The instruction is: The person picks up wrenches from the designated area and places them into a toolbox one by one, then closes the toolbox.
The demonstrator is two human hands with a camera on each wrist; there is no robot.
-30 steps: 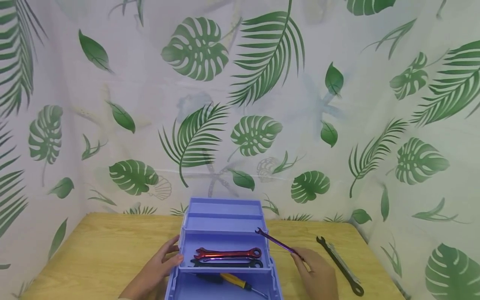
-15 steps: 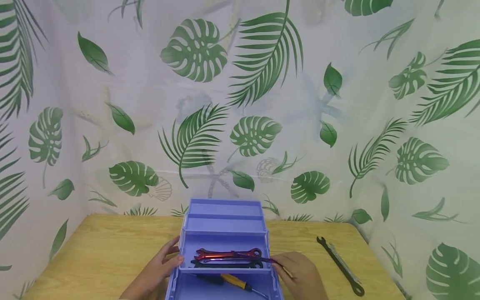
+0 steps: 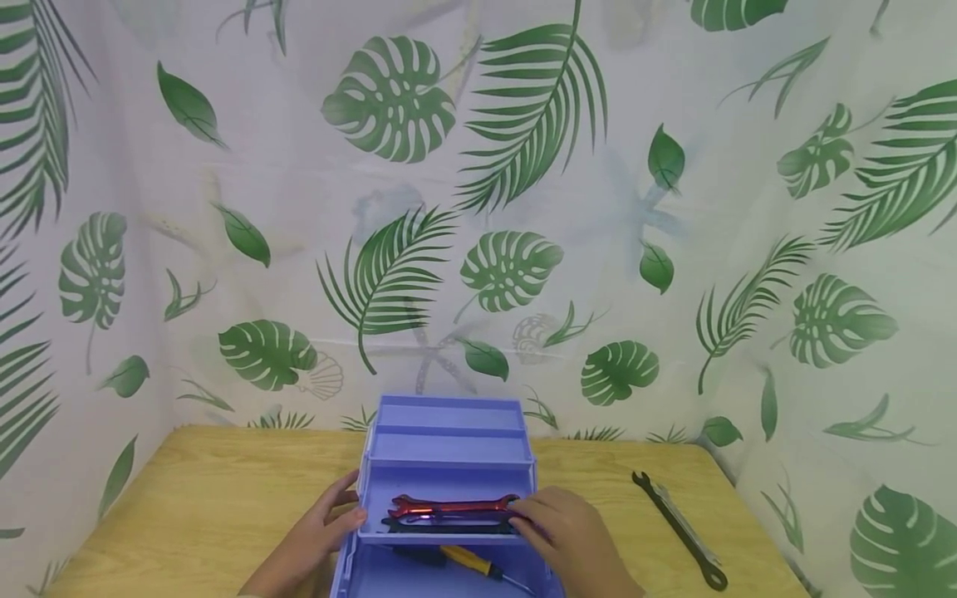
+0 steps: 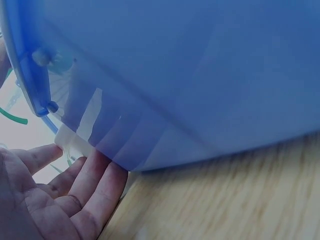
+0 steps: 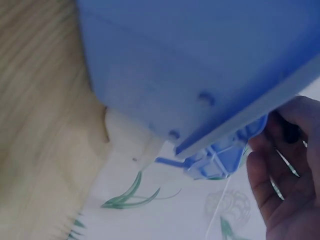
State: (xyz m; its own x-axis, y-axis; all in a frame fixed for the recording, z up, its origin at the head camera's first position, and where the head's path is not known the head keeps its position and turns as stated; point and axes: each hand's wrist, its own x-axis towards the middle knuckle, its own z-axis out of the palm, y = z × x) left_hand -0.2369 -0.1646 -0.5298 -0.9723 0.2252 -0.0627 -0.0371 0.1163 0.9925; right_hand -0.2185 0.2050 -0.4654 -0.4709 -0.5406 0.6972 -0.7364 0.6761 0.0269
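Note:
A purple combination wrench [image 3: 429, 520] lies low in the upper tray of the blue toolbox [image 3: 449, 415], between a red wrench [image 3: 456, 506] and a black wrench [image 3: 441, 528]. My right hand [image 3: 564, 531] reaches over the tray's right edge and pinches the purple wrench's right end, its fingertips covering the ends of the wrenches. In the right wrist view the fingers [image 5: 262, 185] hang beside the tray wall. My left hand [image 3: 321, 527] steadies the toolbox's left side, thumb at the tray corner, with extended fingers [image 4: 102, 185] touching the box wall in the left wrist view.
Below the tray, a yellow-and-black screwdriver [image 3: 467, 558] lies in the toolbox's lower compartment. A long black wrench [image 3: 680, 531] and a silver wrench [image 3: 691, 525] lie side by side on the wooden table [image 3: 247, 482] at the right. A leaf-patterned cloth [image 3: 523, 166] hangs behind.
My right hand has moved left from beside the toolbox to over the tray, lowering the purple wrench in among the others. My left hand has stayed put.

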